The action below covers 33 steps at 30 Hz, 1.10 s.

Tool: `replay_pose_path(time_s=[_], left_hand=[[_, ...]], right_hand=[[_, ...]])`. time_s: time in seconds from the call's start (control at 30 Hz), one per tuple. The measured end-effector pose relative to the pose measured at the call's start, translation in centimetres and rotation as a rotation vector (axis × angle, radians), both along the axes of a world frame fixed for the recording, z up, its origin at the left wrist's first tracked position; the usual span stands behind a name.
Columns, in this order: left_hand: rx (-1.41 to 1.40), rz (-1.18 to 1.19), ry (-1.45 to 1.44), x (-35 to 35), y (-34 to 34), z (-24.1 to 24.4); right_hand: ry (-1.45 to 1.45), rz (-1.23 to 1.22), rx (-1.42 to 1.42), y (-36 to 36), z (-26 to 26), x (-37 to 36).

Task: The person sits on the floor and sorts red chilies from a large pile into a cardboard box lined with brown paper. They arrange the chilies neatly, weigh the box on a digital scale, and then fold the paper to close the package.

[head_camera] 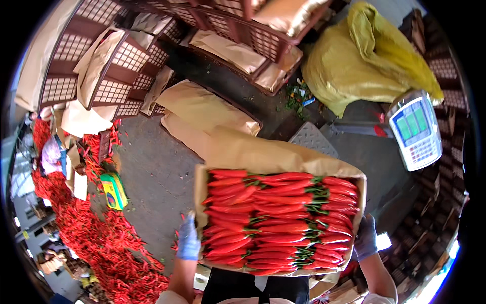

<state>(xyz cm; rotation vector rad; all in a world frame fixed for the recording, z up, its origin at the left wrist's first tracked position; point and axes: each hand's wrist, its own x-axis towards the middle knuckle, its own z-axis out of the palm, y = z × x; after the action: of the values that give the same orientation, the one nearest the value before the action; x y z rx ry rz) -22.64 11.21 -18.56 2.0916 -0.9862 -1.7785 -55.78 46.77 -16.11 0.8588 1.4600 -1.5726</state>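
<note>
A paper-lined crate (201, 190) of red chili peppers (279, 224) is held level in front of my body. The peppers lie in neat rows with their green stems aligned, and a brown paper flap (265, 150) extends from the far side. My left hand (188, 237), in a blue glove, grips the left side of the crate. My right hand (365, 237), gloved the same way, grips the right side. Fingers on both hands are partly hidden behind the crate's sides.
Loose chili peppers (98, 235) form a large heap at left, beside a green-and-yellow package (114, 191). Brown plastic crates (125, 57) are stacked ahead. A paper-covered crate (209, 110) sits on the floor. At right are a platform scale's display (415, 131), its plate (314, 140) and a yellow woven sack (364, 60).
</note>
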Motion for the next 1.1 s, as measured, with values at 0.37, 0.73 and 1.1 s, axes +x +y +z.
replay_pose_path(time_s=[0.37, 0.73, 1.1], left_hand=[[-0.19, 0.629, 0.424, 11.2, -5.7, -7.0], [-0.196, 0.912, 0.372, 3.8, -15.7, -16.5], [-0.357, 0.854, 0.004, 2.7, -17.1, -17.8]], right_hand=[[0.662, 0.983, -0.197, -38.2, 1.7, -4.6], [1.074, 1.391, 0.314, -57.4, -13.9, -7.7], [-0.009, 0.708, 0.049, -49.1, -18.5, -10.7]])
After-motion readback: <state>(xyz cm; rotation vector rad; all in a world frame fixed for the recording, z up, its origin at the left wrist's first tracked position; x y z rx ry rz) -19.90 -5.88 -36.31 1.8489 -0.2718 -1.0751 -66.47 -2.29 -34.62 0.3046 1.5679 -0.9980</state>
